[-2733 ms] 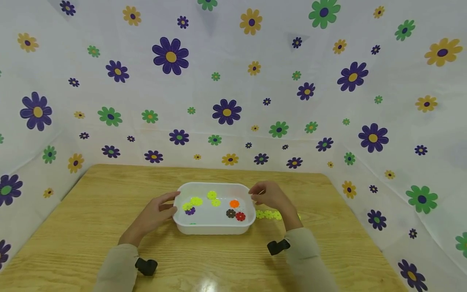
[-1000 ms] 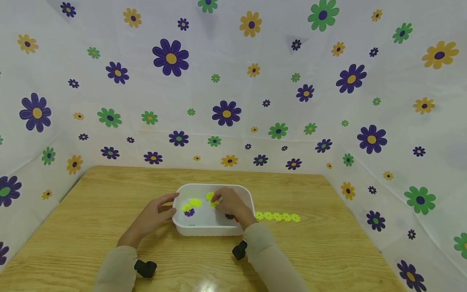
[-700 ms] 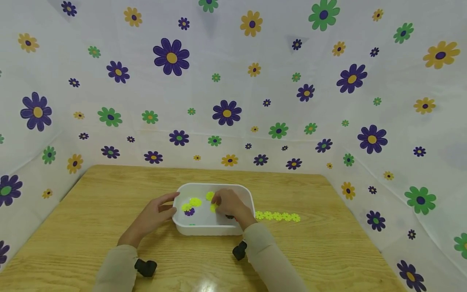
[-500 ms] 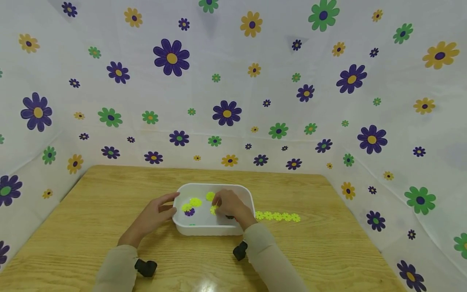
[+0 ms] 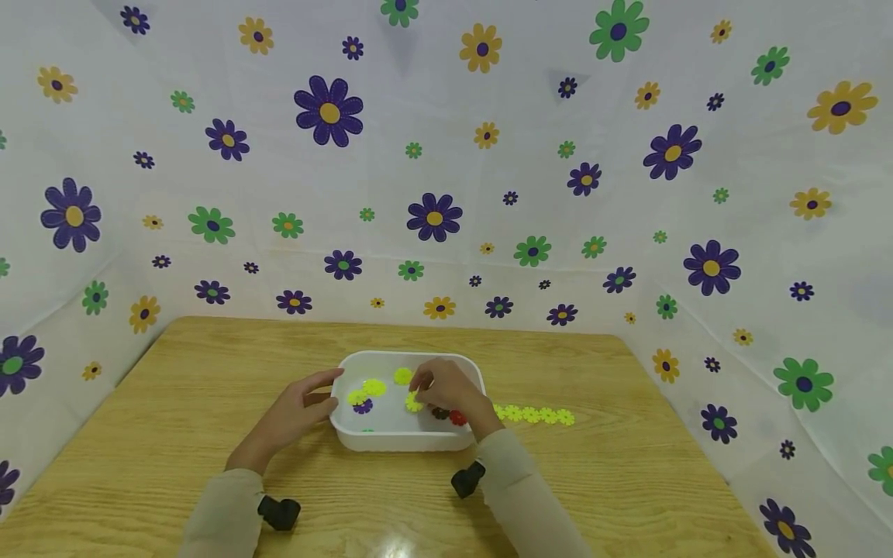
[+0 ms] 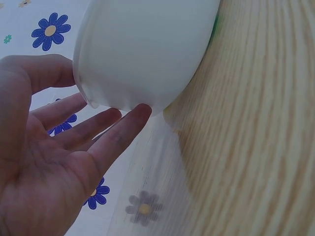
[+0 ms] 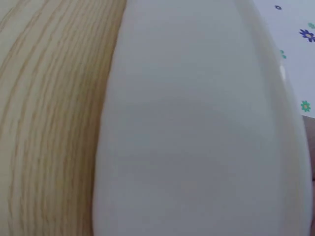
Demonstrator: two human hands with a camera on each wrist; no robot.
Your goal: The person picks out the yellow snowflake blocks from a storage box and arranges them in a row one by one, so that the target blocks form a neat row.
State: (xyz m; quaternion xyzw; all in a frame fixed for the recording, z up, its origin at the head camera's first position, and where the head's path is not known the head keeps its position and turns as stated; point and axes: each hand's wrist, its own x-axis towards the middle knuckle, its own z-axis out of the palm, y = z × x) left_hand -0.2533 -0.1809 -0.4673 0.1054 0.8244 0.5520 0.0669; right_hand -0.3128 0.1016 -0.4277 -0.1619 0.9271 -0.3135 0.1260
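Row of yellow flower pieces (image 5: 531,415) sat on the tabletop (image 5: 628,480), right of the white tray (image 5: 408,442); job looked partway. Right hand (image 5: 448,387), in the tray, seemed to pinch a yellow piece (image 5: 414,402); wrist view blocked. Left hand (image 5: 301,407), fingers spread, touched the tray's left end. Left inside: loose yellow pieces (image 5: 374,387), plus purple (image 5: 363,406) and red (image 5: 457,418) ones.

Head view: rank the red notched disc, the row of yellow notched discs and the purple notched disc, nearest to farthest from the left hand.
From the left hand:
1. Purple notched disc: inside the white tray, toward its left end.
2. Red notched disc: inside the tray, right side.
3. Row of yellow notched discs: on the table, right of the tray.
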